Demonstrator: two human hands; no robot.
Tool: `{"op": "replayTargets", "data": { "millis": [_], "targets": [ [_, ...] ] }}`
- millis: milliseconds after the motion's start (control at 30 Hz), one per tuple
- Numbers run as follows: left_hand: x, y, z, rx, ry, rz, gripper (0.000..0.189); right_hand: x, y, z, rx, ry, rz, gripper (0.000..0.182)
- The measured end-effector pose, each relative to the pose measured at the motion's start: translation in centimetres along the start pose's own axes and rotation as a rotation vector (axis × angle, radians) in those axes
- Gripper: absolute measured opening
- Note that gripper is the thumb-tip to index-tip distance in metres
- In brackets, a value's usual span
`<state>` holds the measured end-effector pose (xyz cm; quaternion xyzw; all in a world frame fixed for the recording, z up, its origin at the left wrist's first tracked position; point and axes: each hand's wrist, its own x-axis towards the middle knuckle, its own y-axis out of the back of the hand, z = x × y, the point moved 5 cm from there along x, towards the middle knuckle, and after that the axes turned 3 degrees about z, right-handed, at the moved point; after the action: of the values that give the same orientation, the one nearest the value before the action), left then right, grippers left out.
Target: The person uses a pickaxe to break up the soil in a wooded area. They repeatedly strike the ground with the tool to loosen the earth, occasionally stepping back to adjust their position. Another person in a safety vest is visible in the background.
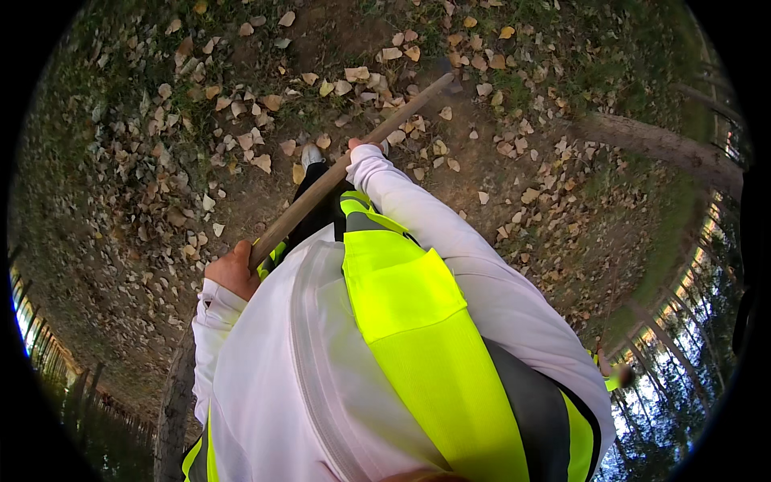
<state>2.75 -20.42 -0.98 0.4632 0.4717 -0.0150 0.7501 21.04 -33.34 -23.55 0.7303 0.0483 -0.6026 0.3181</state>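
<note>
A long wooden tool handle (313, 196) runs slantwise across the front of my body, from lower left to upper right. Around its lower end my left hand (234, 271) is closed, beside my hip. Farther along, my right hand (364, 144) grips the same handle, partly hidden by the white sleeve. Beyond the handle's far end, near the ground, there is a dark, blurred shape; whether it is a tool head I cannot tell. One light-coloured shoe shows just left of the handle.
Fallen leaves (356, 74) lie over bare soil and grass. A tree trunk (656, 144) rises at the right, another (176, 403) at the lower left. Another person in a yellow vest (613, 381) is far off at the right, with more trees behind.
</note>
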Motion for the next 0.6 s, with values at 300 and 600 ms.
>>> {"op": "replayTargets", "data": {
  "millis": [300,600],
  "targets": [
    [-0.4,-0.4,-0.8,-0.096,-0.074,0.078,0.024,2.0,-2.5,1.0,-0.193,-0.136,-0.136,0.053],
    [4.5,0.2,3.9,-0.105,-0.107,-0.003,0.024,6.6,2.8,-3.8,-0.004,-0.006,0.087,0.041]
  ]
}}
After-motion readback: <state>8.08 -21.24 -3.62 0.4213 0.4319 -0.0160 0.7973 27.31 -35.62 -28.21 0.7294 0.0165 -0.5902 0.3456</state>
